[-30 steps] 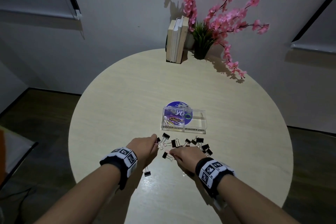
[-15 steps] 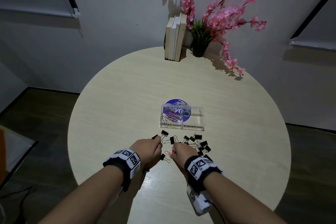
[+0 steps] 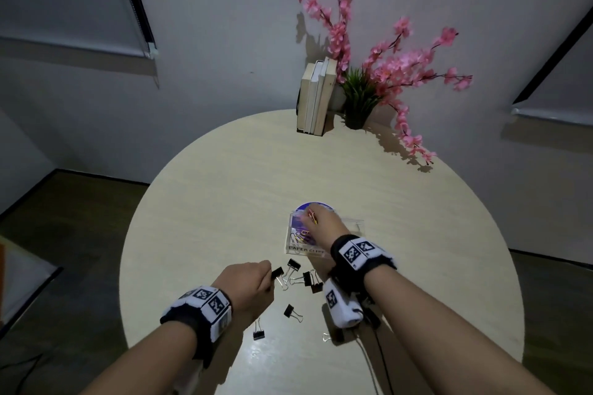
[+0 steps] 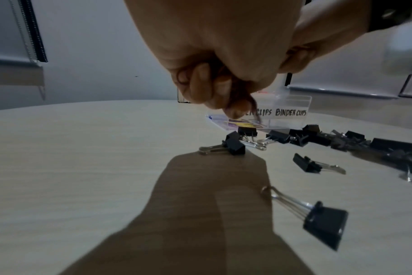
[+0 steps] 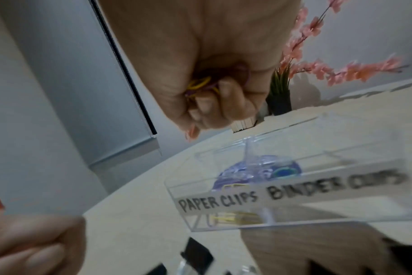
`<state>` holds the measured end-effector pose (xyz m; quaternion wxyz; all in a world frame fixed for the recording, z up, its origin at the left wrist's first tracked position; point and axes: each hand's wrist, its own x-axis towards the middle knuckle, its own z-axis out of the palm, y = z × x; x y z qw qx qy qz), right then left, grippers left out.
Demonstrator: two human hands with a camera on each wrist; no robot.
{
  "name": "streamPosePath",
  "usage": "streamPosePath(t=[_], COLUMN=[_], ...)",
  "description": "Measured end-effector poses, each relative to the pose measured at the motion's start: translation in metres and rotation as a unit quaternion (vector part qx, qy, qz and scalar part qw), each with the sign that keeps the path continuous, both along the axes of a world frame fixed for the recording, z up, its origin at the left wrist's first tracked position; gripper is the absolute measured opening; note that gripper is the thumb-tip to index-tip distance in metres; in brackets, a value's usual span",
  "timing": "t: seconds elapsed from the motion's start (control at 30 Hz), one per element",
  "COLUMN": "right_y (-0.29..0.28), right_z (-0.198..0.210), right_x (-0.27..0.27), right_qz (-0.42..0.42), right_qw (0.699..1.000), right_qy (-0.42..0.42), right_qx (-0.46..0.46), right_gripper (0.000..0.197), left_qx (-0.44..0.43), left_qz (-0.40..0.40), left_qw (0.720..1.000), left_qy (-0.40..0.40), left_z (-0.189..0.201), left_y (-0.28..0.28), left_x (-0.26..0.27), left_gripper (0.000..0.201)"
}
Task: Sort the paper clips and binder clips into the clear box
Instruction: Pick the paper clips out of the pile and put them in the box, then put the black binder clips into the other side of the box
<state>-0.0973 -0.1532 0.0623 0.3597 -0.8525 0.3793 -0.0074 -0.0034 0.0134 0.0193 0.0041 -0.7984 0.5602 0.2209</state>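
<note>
One clear box (image 3: 353, 224), two labelled compartments

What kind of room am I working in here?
Probably a home or small office room, though that is a guess: a round pale wood table against a plain wall, upright books beside a potted plant with pink blossoms, and roller blinds drawn down.

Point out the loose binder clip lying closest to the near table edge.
The binder clip just below the left hand, wire handles pointing away from the person. It lies alone, nearer the table edge than the others.
</note>
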Motion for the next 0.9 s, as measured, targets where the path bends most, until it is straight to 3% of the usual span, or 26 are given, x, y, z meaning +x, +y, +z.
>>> streamPosePath(t=[0.13, 0.23, 0.4, 0.5, 0.63, 0.77, 0.9], right_y=[0.000, 0.002, 0.005, 0.003, 0.002, 0.006, 0.014], right_z=[-0.017, -0.034, -0.035, -0.016, -0.002, -0.016, -0.031], right_x=[0.023, 0.025, 0.015, 0.001, -0.044, -0.104, -0.145], right_qz=[-0.045, -0.030, 0.057, 0.057, 0.015, -0.002, -0.025], right_qw=[0.995, 0.999, 0.993, 0.994, 0.995, 0.990, 0.982], right_qy=[-0.071, -0.016, 0.105, 0.074, 0.015, 0.099, 0.177], right_qx=[0.057, 0.034, -0.019, -0.047, -0.094, -0.096, -0.066], right_gripper=[0.011, 0.013, 0.019, 0.027, 0.022, 0.023, 0.033], left_qx=[0.017, 0.029, 0.028, 0.005, -0.002, 0.033, 0.084], left_qz=[0.000, 0.004, 0.038, 0.041, -0.025, -0.119, -0.164], left_qw=[1.000, 0.999, 0.998, 0.998, 1.000, 0.990, 0.978], left_qy=[-0.020, -0.024, 0.047, 0.039, -0.014, -0.067, -0.097], left_z=[0.002, -0.006, -0.001, 0.017, 0.043, 0.049, 0.039], left_y=[0.012, 0.023, 0.022, -0.003, -0.063, -0.117, -0.145], left_x=[0.008, 0.018, 0.027, 0.035, 0.032, 0.010, -0.011], left_gripper=[0.038, 0.045, 0.017, 0.016, 0.035, 0.030, 0.031])
